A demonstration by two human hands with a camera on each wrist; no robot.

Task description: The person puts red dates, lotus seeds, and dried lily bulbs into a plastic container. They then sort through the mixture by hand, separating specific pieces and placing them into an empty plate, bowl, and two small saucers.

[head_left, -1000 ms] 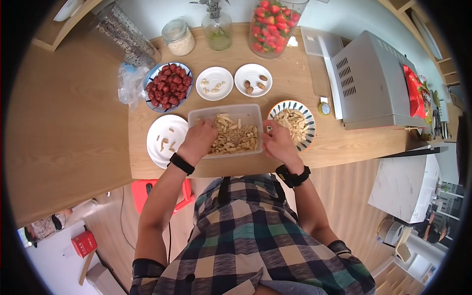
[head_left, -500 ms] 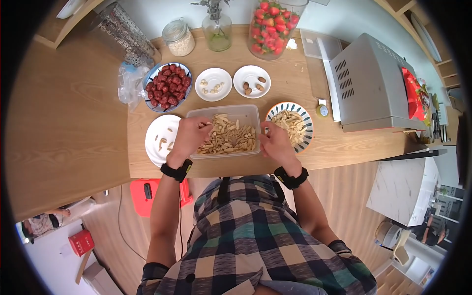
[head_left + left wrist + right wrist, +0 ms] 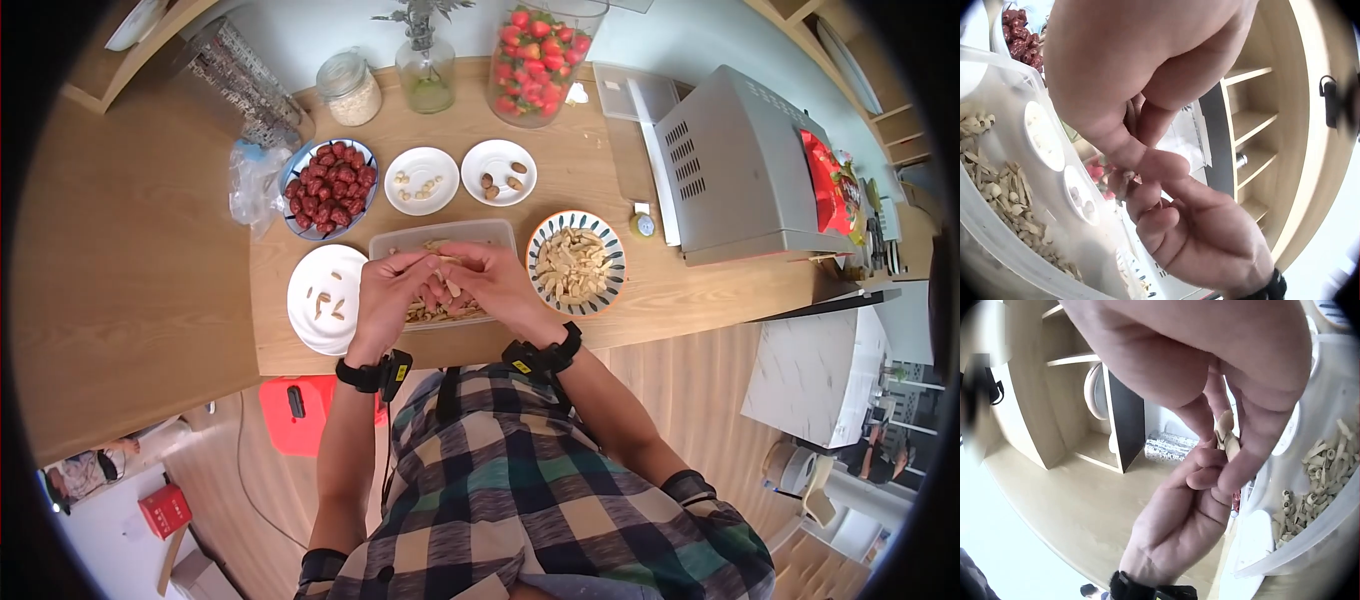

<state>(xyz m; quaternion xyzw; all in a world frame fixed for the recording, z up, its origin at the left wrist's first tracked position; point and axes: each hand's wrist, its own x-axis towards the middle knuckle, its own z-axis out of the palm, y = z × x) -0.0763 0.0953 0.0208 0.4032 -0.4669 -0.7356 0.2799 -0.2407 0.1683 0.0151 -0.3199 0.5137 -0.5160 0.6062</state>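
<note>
Both hands meet above the near part of a clear plastic tub (image 3: pixel 385 242) of pale dried pieces (image 3: pixel 1329 465). My right hand (image 3: pixel 497 287) pinches a pale piece (image 3: pixel 1227 434) between thumb and fingers, clearest in the right wrist view. My left hand (image 3: pixel 388 300) has its fingertips curled against the same spot; in the left wrist view a small pale bit (image 3: pixel 1127 177) shows between the touching fingertips. Left of the tub lies a white plate (image 3: pixel 305 290) with several pieces, and right of it a patterned bowl (image 3: pixel 572 265) full of pale pieces.
Behind the tub stand a bowl of red dates (image 3: pixel 330 188) and two small white plates (image 3: pixel 422 205) (image 3: pixel 500 160) with small items. Farther back are a lidded jar (image 3: pixel 350 90), a glass vase (image 3: pixel 427 85) and a container of strawberries (image 3: pixel 540 65). A grey appliance (image 3: pixel 740 170) stands right.
The right hand has moved left from the tub's right edge to meet the left hand over the tub. The left hand rose out of the pieces, and the head view has shifted slightly.
</note>
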